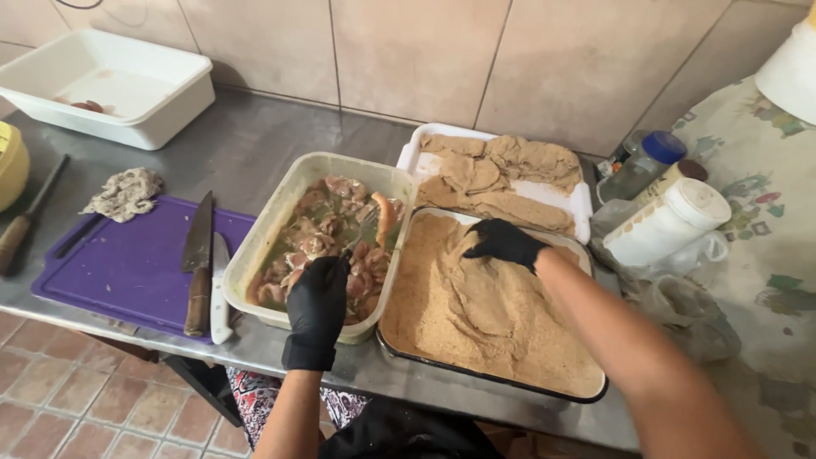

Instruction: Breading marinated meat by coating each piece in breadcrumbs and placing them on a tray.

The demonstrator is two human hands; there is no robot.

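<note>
Left hand (316,308), black glove, clamped on a fork (364,231) lifting a floppy wet meat slice (385,217) over the translucent tub (280,223) of marinated pieces. Right hand (505,242), fingers spread, pressing flat into grainy breadcrumbs in dark-rimmed tray (489,378). Breaded cutlets (501,174) in white tray behind. Knives, probably two, on purple board (127,263), steel counter (246,140).

Fork: thin metal fork (367,228), tilted, tines up, lifting pink raw meat strip (384,216) over marinade.
Meat tub: translucent rect. plastic tub (274,223), raw pieces in greenish liquid, centre of counter.
Crumb tray: dark-rimmed rect. metal tray (493,381), full of tan breadcrumbs, touching tub's right side.
</note>
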